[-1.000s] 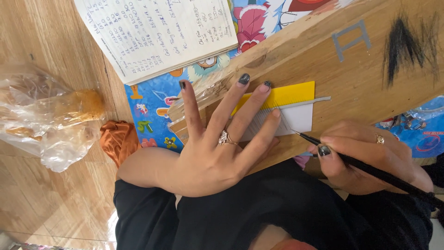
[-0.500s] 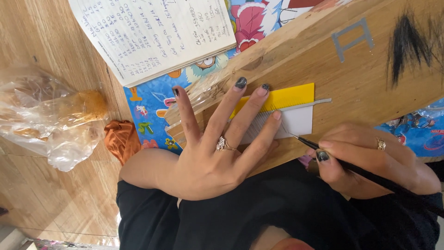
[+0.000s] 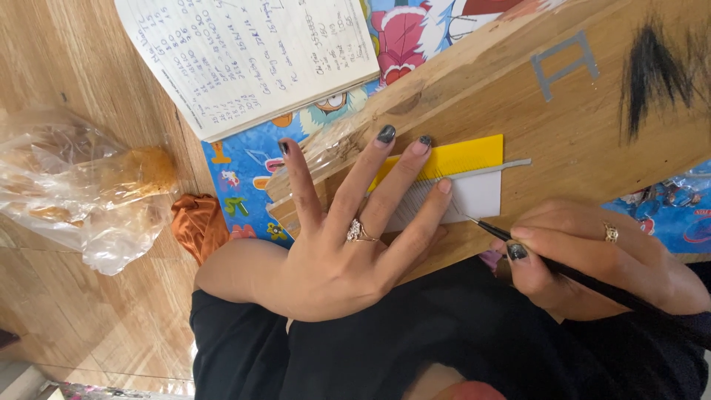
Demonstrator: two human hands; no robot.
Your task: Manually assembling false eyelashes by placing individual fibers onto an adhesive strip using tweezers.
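Two hands at work: left hand [image 3: 348, 252] splayed flat, pinning yellow card [image 3: 463, 156] and white card [image 3: 474, 196] to wooden board [image 3: 592, 96]; right hand [image 3: 592, 255] pinching fine brush [image 3: 548, 259], tip at white card's edge.

You are sitting on the floor of what looks like a home used as a small craft workplace. Under you runs wood-look flooring [image 3: 67, 59], partly covered by a bright cartoon-printed mat [image 3: 244, 167]. A rough wooden board [image 3: 592, 111] rests across your lap as a makeshift bench. Beside it lie an open handwritten notebook [image 3: 244, 52], a clear plastic bag of food [image 3: 81, 192] and an orange cloth scrunchie [image 3: 200, 226].
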